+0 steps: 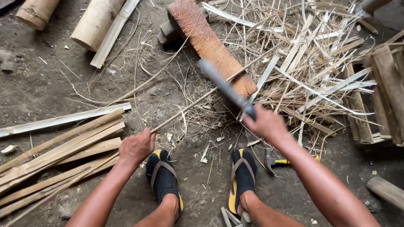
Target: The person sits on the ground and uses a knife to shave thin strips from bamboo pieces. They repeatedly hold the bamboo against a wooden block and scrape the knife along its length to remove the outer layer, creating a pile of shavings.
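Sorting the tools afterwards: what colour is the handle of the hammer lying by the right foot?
Yellow, with a dark metal head; the hammer shows in the head view, beside the right forearm.

Wooden block [212, 46] lies on the ground dead ahead, thin bamboo strip [198, 101] slanting across its near end from the left hand [135, 147], blade [225, 88] from the right hand [266, 125] over it. Split slats [59, 155] stacked left, shavings pile [311, 63] right, bamboo poles [94, 21] far left. Hammer [273, 161] beside the right foot.
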